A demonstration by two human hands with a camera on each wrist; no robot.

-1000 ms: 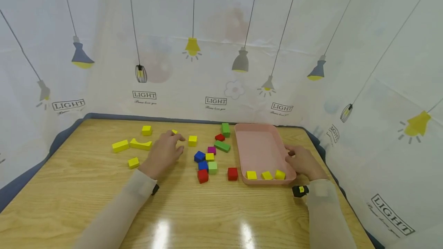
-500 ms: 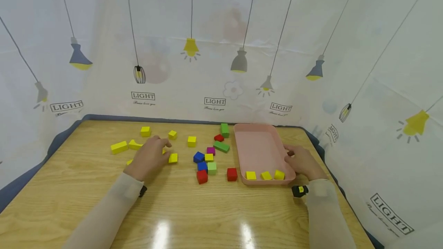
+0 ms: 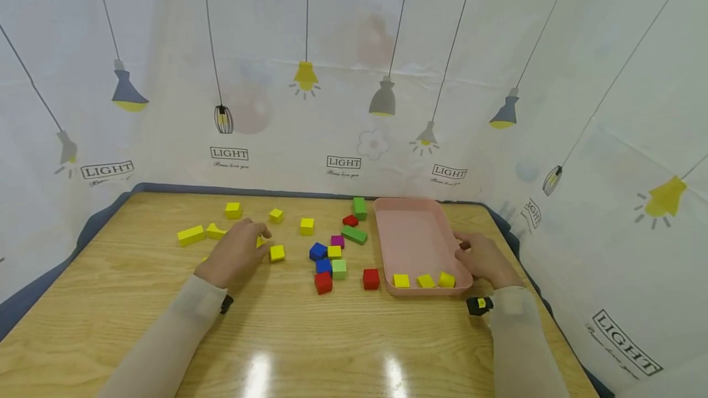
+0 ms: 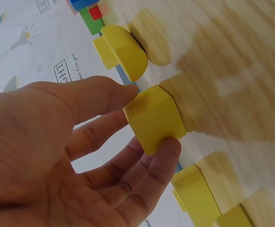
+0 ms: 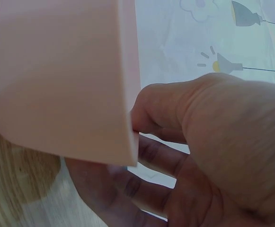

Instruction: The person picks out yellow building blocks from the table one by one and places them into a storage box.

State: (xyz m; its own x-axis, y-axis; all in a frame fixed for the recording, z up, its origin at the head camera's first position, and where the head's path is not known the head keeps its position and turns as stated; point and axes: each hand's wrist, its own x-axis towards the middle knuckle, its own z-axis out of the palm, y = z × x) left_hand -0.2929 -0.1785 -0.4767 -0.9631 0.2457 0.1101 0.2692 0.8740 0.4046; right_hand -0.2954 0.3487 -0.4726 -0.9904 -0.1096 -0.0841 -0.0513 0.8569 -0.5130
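In the head view my left hand (image 3: 235, 253) is low over the yellow blocks on the left. The left wrist view shows its thumb and fingers pinching a yellow block (image 4: 156, 118) at the table surface. Close to its fingertips lies another yellow block (image 3: 277, 253). My right hand (image 3: 483, 257) grips the right rim of a pink tray (image 3: 409, 238), thumb on top and fingers beneath, as the right wrist view shows. Inside the tray's near end sit a yellow block (image 3: 401, 280) and two others of that colour.
Between hand and tray stands a group of blocks, among them a blue block (image 3: 318, 251), a light green block (image 3: 338, 269) and a red block (image 3: 371, 279). Farther left lies a long yellow block (image 3: 191, 236). A printed curtain (image 3: 287, 140) borders the wooden table (image 3: 310, 343).
My left hand has moved left, uncovering yellow blocks at its right, and then stays almost still on one yellow block. The right hand keeps its grip on the tray.
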